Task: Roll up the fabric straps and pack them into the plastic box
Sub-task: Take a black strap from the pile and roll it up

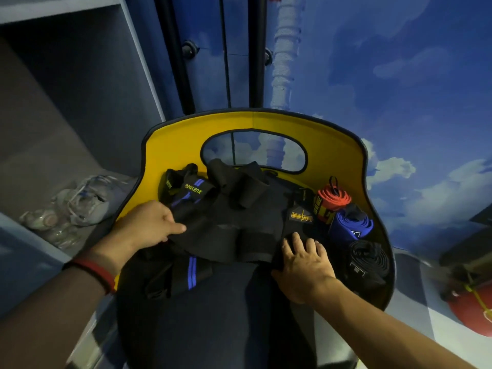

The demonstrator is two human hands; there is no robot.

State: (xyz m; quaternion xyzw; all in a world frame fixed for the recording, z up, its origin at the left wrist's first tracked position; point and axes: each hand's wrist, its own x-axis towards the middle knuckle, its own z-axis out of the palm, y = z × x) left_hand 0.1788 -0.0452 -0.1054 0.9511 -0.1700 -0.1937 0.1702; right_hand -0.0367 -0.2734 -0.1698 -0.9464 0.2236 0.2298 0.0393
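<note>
A heap of loose black fabric straps (pixel 234 222) lies on a dark seat with a yellow backrest (pixel 332 153). One strap with two blue stripes (pixel 192 272) hangs toward the front. Rolled straps stand at the right: a red one (pixel 336 198), a blue one (pixel 348 225) and a black one (pixel 368 255). My left hand (pixel 149 225) grips the left edge of the black heap. My right hand (pixel 303 265) rests with spread fingers on a black strap near a yellow-lettered label (pixel 301 217). No plastic box is recognisable.
A shelf at the left holds clear plastic bags (pixel 69 211). A red round object (pixel 471 312) sits low at the right. The wall behind shows a blue sky with clouds, and two dark vertical bars (pixel 175 54) rise behind the chair.
</note>
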